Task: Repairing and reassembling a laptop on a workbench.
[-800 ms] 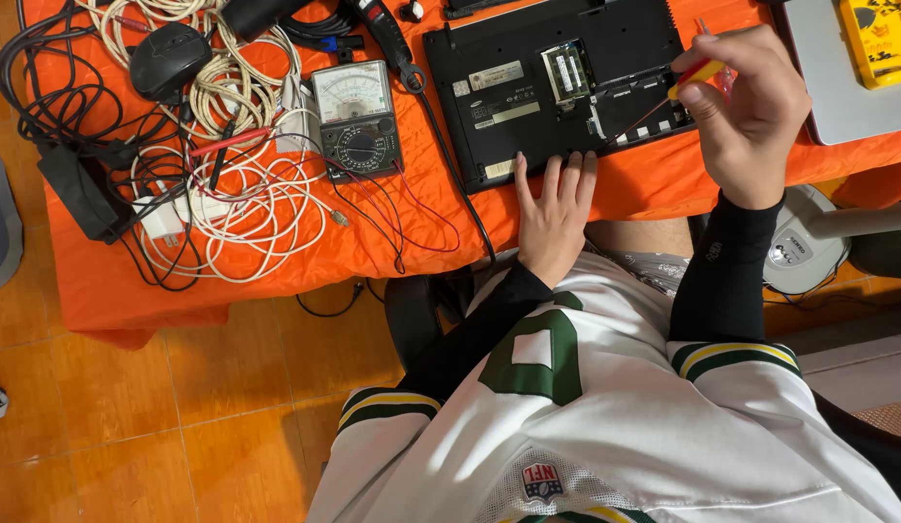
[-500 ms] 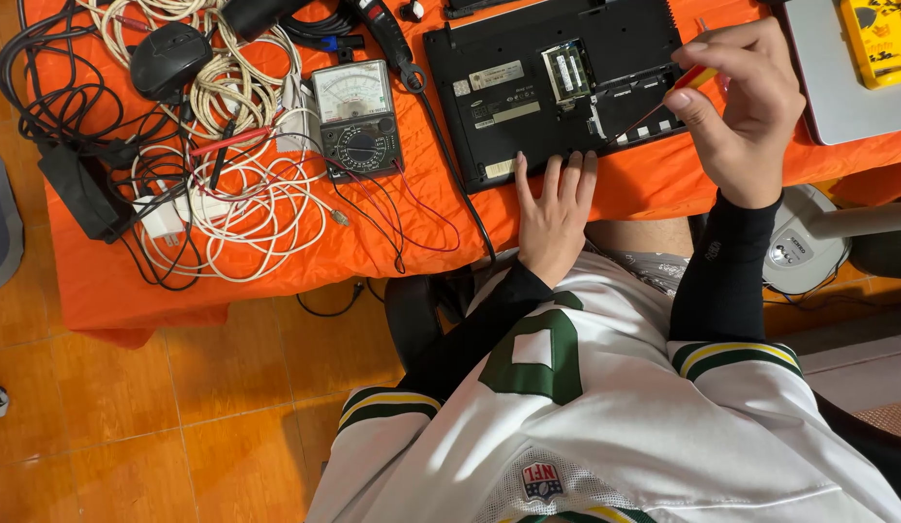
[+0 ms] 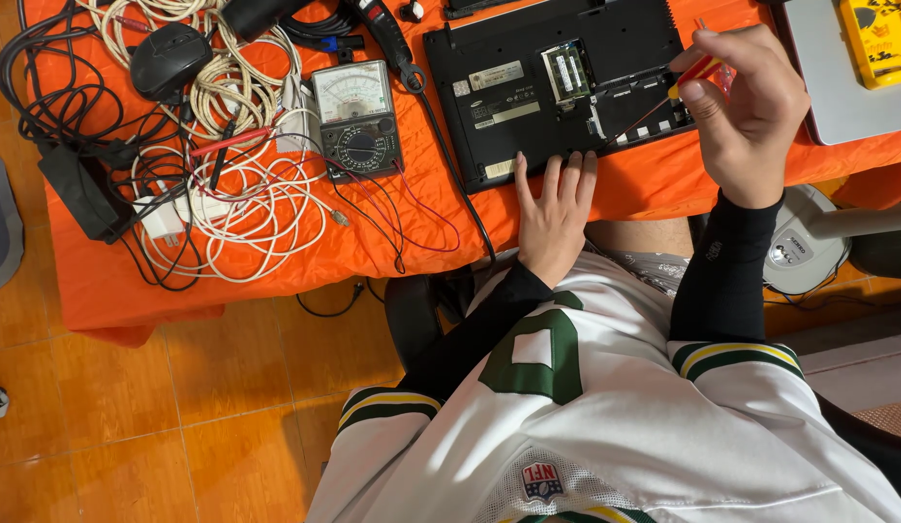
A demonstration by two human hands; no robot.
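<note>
Your right hand [image 3: 746, 116], fingers closed round a red-and-yellow screwdriver [image 3: 697, 68] in the upper right, slants its shaft down-left into the opened laptop [image 3: 557, 87], while your left hand [image 3: 552, 213] lies flat and empty at its near edge.

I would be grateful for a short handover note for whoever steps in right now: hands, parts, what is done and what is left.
Left hand: flat, fingers spread, pressing the near edge of the open laptop on the orange table cover.
Right hand: gripping a red-and-yellow screwdriver, its thin shaft angled down into the laptop's open bay.
Done: bottom cover is off; memory module exposed.
Left: work inside the bay is unfinished; the laptop is not closed up.
Nearby: analog multimeter, coiled white cables.
</note>
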